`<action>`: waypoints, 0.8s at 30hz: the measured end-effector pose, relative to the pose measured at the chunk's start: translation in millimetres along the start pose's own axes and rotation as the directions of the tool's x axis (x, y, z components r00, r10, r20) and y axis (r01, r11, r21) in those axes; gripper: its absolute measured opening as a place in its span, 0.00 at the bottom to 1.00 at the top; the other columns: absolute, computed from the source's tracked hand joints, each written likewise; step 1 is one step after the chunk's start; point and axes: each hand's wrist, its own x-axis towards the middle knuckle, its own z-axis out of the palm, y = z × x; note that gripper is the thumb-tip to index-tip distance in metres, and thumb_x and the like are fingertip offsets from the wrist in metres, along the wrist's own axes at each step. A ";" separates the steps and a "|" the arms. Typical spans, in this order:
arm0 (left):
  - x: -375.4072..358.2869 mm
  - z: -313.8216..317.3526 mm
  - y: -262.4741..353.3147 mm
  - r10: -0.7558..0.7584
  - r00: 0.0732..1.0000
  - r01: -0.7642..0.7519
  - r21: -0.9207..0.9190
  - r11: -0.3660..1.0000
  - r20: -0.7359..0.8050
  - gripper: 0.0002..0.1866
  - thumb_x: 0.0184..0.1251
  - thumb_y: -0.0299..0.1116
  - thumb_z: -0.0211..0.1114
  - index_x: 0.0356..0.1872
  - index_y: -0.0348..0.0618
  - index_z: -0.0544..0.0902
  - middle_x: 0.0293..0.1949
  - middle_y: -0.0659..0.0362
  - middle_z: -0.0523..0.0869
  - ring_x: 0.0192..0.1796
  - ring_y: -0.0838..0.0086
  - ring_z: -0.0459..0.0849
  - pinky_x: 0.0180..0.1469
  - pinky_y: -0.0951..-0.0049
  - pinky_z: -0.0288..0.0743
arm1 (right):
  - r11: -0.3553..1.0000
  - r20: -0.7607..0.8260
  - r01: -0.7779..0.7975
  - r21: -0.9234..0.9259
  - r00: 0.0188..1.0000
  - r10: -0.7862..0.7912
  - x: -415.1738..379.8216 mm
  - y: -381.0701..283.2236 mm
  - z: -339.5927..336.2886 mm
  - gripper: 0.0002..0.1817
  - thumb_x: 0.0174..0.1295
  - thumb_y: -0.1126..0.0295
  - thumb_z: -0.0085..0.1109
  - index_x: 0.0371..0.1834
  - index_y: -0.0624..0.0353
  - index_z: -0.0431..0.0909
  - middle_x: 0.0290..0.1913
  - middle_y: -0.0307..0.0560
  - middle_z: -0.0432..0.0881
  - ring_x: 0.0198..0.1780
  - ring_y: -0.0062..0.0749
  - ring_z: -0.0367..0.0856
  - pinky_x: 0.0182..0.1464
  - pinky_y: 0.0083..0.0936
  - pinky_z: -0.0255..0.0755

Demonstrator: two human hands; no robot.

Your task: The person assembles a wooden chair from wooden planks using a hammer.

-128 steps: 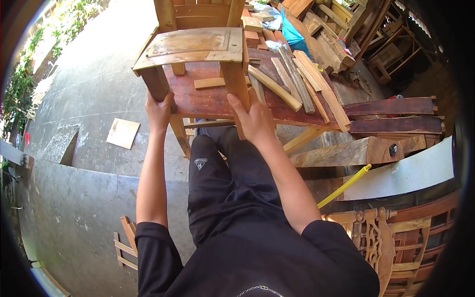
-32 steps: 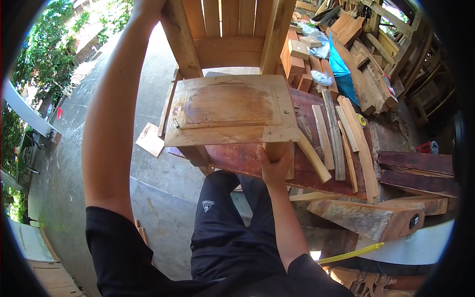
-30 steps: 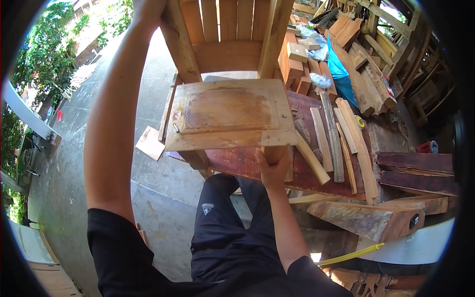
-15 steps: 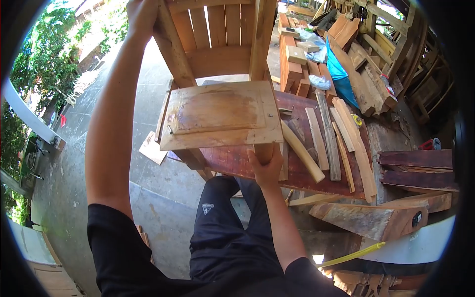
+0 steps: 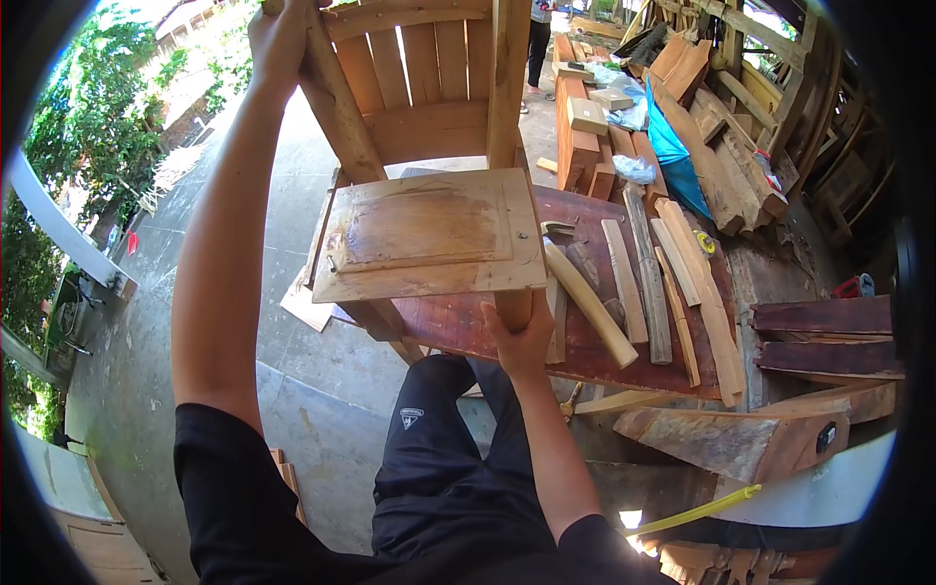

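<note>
A small wooden chair (image 5: 429, 229) with a slatted backrest stands tilted in front of me over a dark red board (image 5: 458, 327). My left hand (image 5: 280, 44) is closed round the top of the chair's left back post. Lower down, my right hand (image 5: 522, 336) wraps round a front leg just under the seat. The seat panel has brown stains, with a metal nail or screw at its left edge and another at its right. A hammer (image 5: 590, 302) lies on the board to the right of the seat.
Several wooden strips (image 5: 624, 278) and a yellow tape measure (image 5: 704, 244) lie on the board's right part. Stacked timber (image 5: 577, 146) and a blue sheet (image 5: 673, 151) are at the back right. Another person's legs (image 5: 538, 49) show at the top. A yellow strap (image 5: 692, 509) is lower right.
The chair has shifted slightly left in view with both hands still on it. More of the hammer's head shows, and another person's legs have come into view at the top.
</note>
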 end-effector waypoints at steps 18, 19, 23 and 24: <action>21.4 -13.0 -30.3 -0.066 0.993 0.072 -0.062 0.995 0.094 0.23 0.75 0.50 0.70 0.55 0.40 0.88 0.41 0.56 0.91 0.40 0.74 0.87 0.44 0.70 0.84 | 0.990 0.026 0.113 -0.082 0.993 -0.112 -0.6 2.4 -4.6 0.28 0.61 0.61 0.80 0.57 0.64 0.77 0.45 0.51 0.87 0.46 0.33 0.86 0.50 0.32 0.80; 23.4 -14.9 -32.8 -0.076 0.990 0.082 -0.050 0.995 0.123 0.23 0.76 0.50 0.68 0.57 0.41 0.90 0.43 0.56 0.93 0.41 0.75 0.88 0.46 0.71 0.84 | 0.993 0.030 0.097 -0.069 0.995 -0.095 -0.4 1.4 -5.6 0.28 0.61 0.61 0.80 0.57 0.64 0.77 0.45 0.51 0.87 0.46 0.34 0.87 0.50 0.32 0.80; 11.9 -8.5 -19.6 -0.080 0.992 0.088 -0.081 0.993 0.094 0.26 0.70 0.52 0.73 0.53 0.36 0.90 0.39 0.54 0.93 0.39 0.72 0.90 0.47 0.71 0.86 | 0.994 0.026 0.093 -0.059 0.995 -0.091 -0.5 -3.0 -5.8 0.28 0.61 0.60 0.80 0.56 0.63 0.77 0.44 0.52 0.87 0.45 0.36 0.87 0.49 0.33 0.80; 5.8 -3.6 -12.6 -0.033 0.998 0.040 -0.112 0.993 0.058 0.23 0.70 0.50 0.73 0.43 0.36 0.91 0.30 0.56 0.92 0.29 0.75 0.87 0.36 0.71 0.83 | 0.992 0.022 0.108 -0.072 0.994 -0.106 -0.2 -3.3 -6.1 0.28 0.61 0.60 0.81 0.56 0.63 0.77 0.44 0.52 0.87 0.45 0.37 0.88 0.49 0.33 0.80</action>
